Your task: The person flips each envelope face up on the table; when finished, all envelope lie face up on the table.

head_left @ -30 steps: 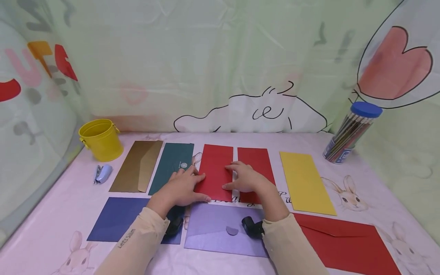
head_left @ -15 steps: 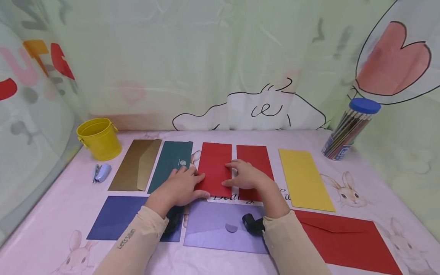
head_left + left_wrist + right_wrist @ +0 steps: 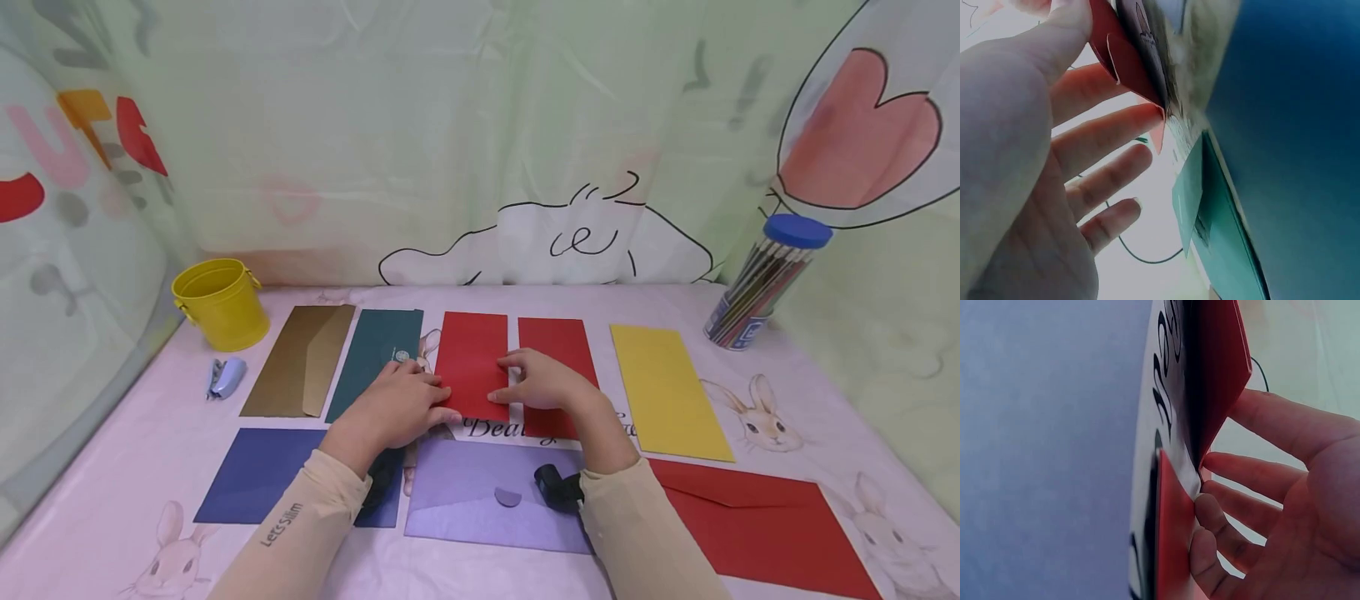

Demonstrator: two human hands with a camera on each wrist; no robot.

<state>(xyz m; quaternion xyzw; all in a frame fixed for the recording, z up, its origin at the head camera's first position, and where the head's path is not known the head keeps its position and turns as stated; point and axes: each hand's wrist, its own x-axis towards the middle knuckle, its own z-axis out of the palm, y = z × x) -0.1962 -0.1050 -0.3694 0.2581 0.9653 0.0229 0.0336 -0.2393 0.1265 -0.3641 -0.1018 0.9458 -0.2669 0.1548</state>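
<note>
In the head view a red envelope lies between my two hands, its near end raised off the table. My left hand holds its left edge near the bottom, thumb at the near corner. At the right edge, my right hand holds it between thumb and fingers. The right wrist view shows that envelope tilted up, some fingertips close to a second red envelope. In the left wrist view, the raised envelope's flap shows by the left fingers. A dark green envelope lies partly under the left hand.
Around the hands lie a brown envelope, a blue one, a lilac one, a yellow one and a large red one. Behind stand a yellow bucket and a pencil jar; a small stapler sits left.
The near end of the middle red envelope has come up, baring more of the printed lettering below it. Both hands have shifted slightly; the other envelopes stay put.
</note>
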